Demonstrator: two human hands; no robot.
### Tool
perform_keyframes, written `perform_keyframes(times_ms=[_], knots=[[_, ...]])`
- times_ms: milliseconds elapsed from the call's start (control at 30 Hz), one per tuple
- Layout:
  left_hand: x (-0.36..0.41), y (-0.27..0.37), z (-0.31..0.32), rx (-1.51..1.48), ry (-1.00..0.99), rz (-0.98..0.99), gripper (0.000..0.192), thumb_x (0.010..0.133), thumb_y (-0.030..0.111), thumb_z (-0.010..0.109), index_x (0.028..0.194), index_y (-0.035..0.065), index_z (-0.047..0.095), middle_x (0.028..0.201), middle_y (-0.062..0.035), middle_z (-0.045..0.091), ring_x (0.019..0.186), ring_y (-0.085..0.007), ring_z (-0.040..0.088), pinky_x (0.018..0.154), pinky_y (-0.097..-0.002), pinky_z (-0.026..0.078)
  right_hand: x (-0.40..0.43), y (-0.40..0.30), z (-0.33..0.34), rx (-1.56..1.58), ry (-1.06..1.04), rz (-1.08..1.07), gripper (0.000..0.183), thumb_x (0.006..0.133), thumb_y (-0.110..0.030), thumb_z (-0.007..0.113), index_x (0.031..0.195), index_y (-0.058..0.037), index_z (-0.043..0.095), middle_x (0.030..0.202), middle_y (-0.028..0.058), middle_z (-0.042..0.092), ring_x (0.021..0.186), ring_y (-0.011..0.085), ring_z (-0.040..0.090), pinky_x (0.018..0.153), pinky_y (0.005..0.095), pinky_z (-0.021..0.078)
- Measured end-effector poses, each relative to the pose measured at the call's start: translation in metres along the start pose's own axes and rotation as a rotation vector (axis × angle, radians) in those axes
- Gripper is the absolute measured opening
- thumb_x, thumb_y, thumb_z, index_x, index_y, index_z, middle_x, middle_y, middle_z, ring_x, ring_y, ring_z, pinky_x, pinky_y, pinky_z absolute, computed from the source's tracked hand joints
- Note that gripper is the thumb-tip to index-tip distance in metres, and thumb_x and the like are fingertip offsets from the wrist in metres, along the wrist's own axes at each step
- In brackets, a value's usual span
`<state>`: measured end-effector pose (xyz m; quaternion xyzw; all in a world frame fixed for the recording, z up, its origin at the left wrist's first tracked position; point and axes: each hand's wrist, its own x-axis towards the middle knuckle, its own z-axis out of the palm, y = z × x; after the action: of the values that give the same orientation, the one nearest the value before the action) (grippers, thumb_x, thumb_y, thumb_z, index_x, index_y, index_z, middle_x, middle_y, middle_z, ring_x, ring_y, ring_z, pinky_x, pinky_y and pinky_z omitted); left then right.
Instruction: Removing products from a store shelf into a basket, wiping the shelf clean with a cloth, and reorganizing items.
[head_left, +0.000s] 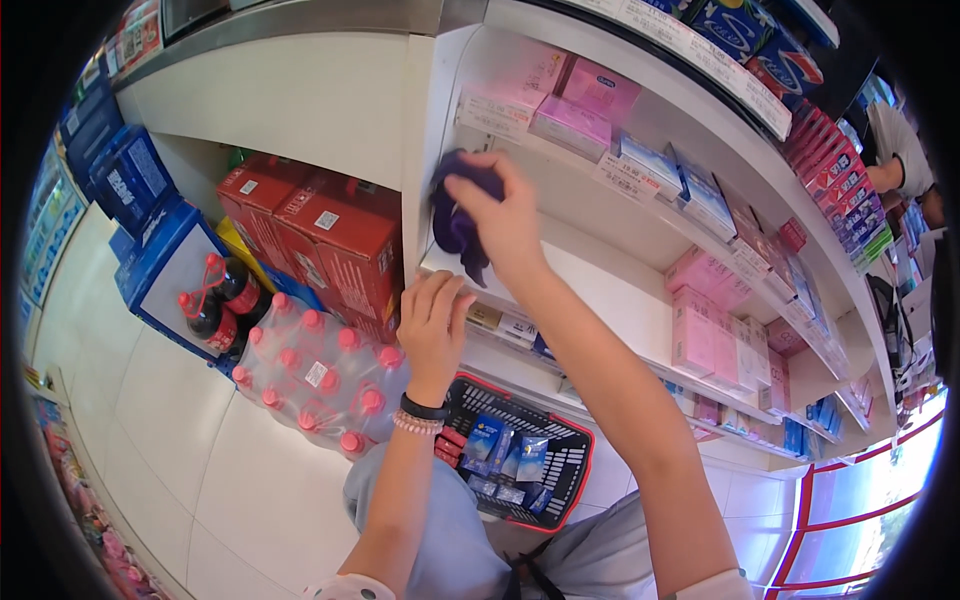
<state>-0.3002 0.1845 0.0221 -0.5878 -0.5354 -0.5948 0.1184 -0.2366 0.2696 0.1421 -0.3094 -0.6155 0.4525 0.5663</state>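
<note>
My right hand grips a dark purple cloth and holds it against the inner left end of a white display shelf. Part of the cloth hangs in loose folds below my fingers. At the shelf's front left corner is my left hand, its fingers bent over the lip and the thumb apart. A dark band and a beaded bracelet circle that wrist. Upright pink boxes stand on the same shelf, well to the right of the cloth.
Below sits a black shopping basket with blue packets. Shrink-wrapped cola bottles and red cartons crowd the left. The upper shelf holds small boxes behind price tags. Another person's arm shows at far right.
</note>
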Motion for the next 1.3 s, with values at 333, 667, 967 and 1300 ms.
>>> perform_keyframes(times_ms=[333,667,967,1300], knots=[[0.003,-0.005,-0.009,0.067,-0.023,0.017,0.03,0.074,0.009,0.073,0.101,0.0044,0.062,0.107,-0.0084,0.06,0.097,-0.0292,0.056,0.082,-0.037,0.047,-0.002,0.029,-0.005,-0.991,-0.287,-0.146,0.021,0.068,-0.012,0.063,0.088,-0.0056,0.066,0.096,0.0197,0.059,0.091,0.0373,0.058,0.082,0.0415,0.0477],[0.001,-0.001,-0.004,0.024,-0.045,0.006,0.027,0.076,0.012,0.071,0.102,0.0087,0.063,0.105,-0.0054,0.06,0.096,-0.0286,0.055,0.081,-0.038,0.047,0.041,0.063,-0.015,-0.572,0.256,0.013,0.028,0.07,-0.012,0.064,0.098,-0.0076,0.065,0.103,0.0168,0.061,0.094,0.0371,0.059,0.086,0.041,0.0473],[0.007,-0.002,-0.008,0.039,-0.051,0.013,0.03,0.074,0.008,0.073,0.102,0.0067,0.062,0.104,-0.0072,0.06,0.097,-0.0281,0.055,0.082,-0.0365,0.047,-0.048,0.006,-0.093,-1.053,-0.28,-0.245,0.03,0.072,-0.007,0.063,0.102,-0.0062,0.063,0.111,0.0203,0.056,0.104,0.0402,0.052,0.093,0.0431,0.0424],[0.007,-0.007,-0.014,0.035,-0.031,0.02,0.027,0.074,0.009,0.073,0.099,0.0077,0.063,0.101,-0.0054,0.061,0.093,-0.0261,0.057,0.078,-0.0347,0.049,-0.071,-0.016,-0.197,-1.784,-0.05,0.234,0.03,0.078,-0.011,0.058,0.105,0.0,0.056,0.099,0.0273,0.057,0.092,0.0439,0.056,0.081,0.0506,0.0473]])
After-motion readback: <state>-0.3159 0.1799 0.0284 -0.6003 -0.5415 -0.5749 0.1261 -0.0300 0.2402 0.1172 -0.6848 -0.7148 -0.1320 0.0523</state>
